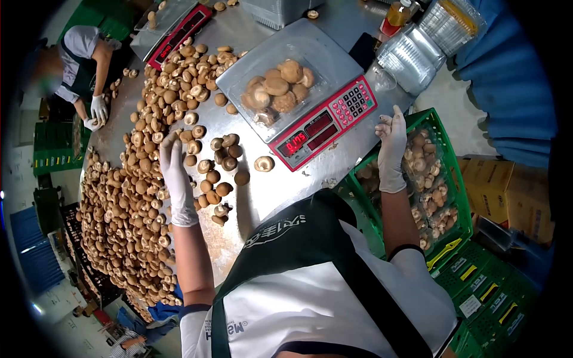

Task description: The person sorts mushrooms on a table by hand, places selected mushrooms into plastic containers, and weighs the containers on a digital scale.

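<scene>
Table: L hand nr mushrooms; scale diag.

Both arms reach forward from short sleeves, well apart, forearms bare down to thin white gloves. The left hand points ahead, back up, fingers close together and slightly bent. The right hand is open and holds nothing—fingers loosely parted, gently curled—wrist nearly straight.
</scene>
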{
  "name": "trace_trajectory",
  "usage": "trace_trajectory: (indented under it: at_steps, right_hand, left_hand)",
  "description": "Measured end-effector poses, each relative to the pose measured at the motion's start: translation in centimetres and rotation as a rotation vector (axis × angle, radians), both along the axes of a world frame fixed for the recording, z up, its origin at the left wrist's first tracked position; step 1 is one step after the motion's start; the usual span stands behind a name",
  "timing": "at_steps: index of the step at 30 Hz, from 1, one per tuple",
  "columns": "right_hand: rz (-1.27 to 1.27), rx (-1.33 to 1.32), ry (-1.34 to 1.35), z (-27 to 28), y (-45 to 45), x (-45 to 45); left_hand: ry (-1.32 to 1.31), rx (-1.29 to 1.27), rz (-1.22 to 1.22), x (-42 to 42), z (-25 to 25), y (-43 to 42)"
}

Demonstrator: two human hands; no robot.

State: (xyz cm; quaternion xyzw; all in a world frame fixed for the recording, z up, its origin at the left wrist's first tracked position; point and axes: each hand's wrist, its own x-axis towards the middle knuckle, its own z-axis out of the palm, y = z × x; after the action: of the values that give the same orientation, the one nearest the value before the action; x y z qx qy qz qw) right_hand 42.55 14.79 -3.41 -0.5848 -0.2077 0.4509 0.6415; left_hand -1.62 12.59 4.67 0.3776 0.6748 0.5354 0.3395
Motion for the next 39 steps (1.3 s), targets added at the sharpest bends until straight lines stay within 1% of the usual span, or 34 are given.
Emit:
trace_trajectory:
  at_steps: [2,4,5,7,8,9,10,11,12,14,16,17,18,19,20,21,22,23,24,25,26,27,28,30,32,33,34,36,38,39]
  right_hand:
    - [0.021,0.057,-0.008,-0.7,-0.5,0.1]
    - [0.033,0.109,-0.062,-1.0,-0.9,-1.2]
    - [0.084,0.195,0.17,-1.9,-0.8,-1.7]
    - [0.159,0.164,-0.034,-1.0,-1.5,-4.7]
    - [0.17,0.079,0.209,-2.3,-1.6,-5.9]
    - [0.208,0.046,0.146,-1.3,-2.2,-8.1]
    - [0.296,0.114,0.134,-3.0,-2.2,-9.8]
    - [0.335,0.123,0.159,-3.1,-2.0,-11.5]
    - [0.378,0.132,0.186,-3.0,-1.8,-12.6]
    - [0.374,0.086,0.288,-1.6,-2.1,-12.7]
    - [0.222,0.307,0.381,-1.8,-2.4,-11.3]
    - [0.191,0.307,0.454,-1.1,-3.3,-9.0]
    - [0.169,0.339,0.445,-0.1,-4.8,-5.5]
    - [0.146,0.371,0.435,1.0,-6.4,-1.9]
    - [0.127,0.431,0.34,1.7,-8.3,1.7]
    - [-0.019,0.3,0.3,-1.2,-9.9,4.8]
    - [-0.161,0.24,0.061,0.4,-12.0,7.4]
    - [-0.073,0.017,-0.072,0.1,-14.7,11.8]
    - [-0.297,-0.05,0.052,1.0,-16.3,13.6]
    - [-0.492,-0.048,0.067,2.7,-17.3,14.6]
    - [-0.518,0.028,-0.222,-1.4,-18.8,18.4]
    - [-0.592,0.023,-0.258,-3.0,-19.5,20.5]
    - [-0.546,-0.012,-0.302,-5.5,-20.5,23.0]
    - [-0.435,-0.345,-0.475,-6.2,-20.5,23.6]
    - [-0.286,-0.859,-1.022,-12.2,-19.8,25.5]
    - [-0.389,-0.83,-1.231,-10.2,-18.7,23.2]
    - [-0.461,-0.589,-1.414,-8.6,-17.5,22.1]
    - [-0.282,-0.393,-1.544,-6.4,-14.8,18.3]
    - [0.048,-0.513,-1.595,-6.6,-13.6,14.4]
    - [0.104,-0.536,-1.644,-8.8,-13.9,15.1]
  left_hand:
    - [0.06,0.089,-0.044,0.6,1.2,2.5]
    - [0.217,0.155,-0.159,2.2,3.0,5.1]
    - [0.316,0.17,-0.182,2.7,3.5,6.1]
    - [0.473,0.19,-0.282,4.6,2.7,9.7]
    - [0.609,0.159,-0.332,5.2,1.9,11.3]
    - [0.765,0.158,-0.418,6.3,1.0,12.7]
    - [0.937,0.163,-0.489,7.3,0.2,13.8]
    - [0.967,0.108,-0.598,8.3,-0.8,14.0]
    - [0.983,-0.053,-0.681,11.4,0.5,12.8]
    - [0.931,0.121,-0.76,14.6,0.2,11.3]
    - [0.719,-0.251,-0.868,19.5,2.7,7.1]
    - [0.776,-0.173,-0.942,21.0,2.3,5.3]
    - [0.768,0.036,-1.015,22.0,1.5,3.7]
    - [0.705,0.089,-1.11,22.3,0.4,2.8]
    - [0.599,0.021,-1.212,23.5,1.1,1.6]
    - [0.546,0.052,-1.228,24.2,1.4,0.4]
    - [0.494,0.08,-1.24,24.6,1.7,-0.6]
    - [0.513,0.098,-1.237,24.6,1.8,-1.4]
    - [0.534,0.115,-1.227,24.2,1.6,-2.2]
    - [0.527,0.112,-1.208,23.4,1.3,-2.9]
    - [0.501,0.097,-1.202,22.5,0.9,-3.4]
    - [0.509,0.081,-1.166,21.5,0.6,-3.9]
    - [0.515,0.065,-1.134,20.4,0.4,-4.5]
    - [0.414,-0.06,-0.981,17.9,-0.6,-5.9]
    - [0.313,-0.099,-0.871,14.9,-2.4,-6.9]
    - [0.428,-0.031,-0.842,13.7,-2.9,-7.4]
    - [0.444,-0.095,-0.744,12.9,-2.7,-8.3]
    - [0.289,-0.177,-0.593,11.3,-3.0,-9.8]
    - [0.433,-0.142,-0.54,9.7,-2.7,-11.1]
    - [0.416,-0.216,-0.474,9.0,-2.6,-11.7]
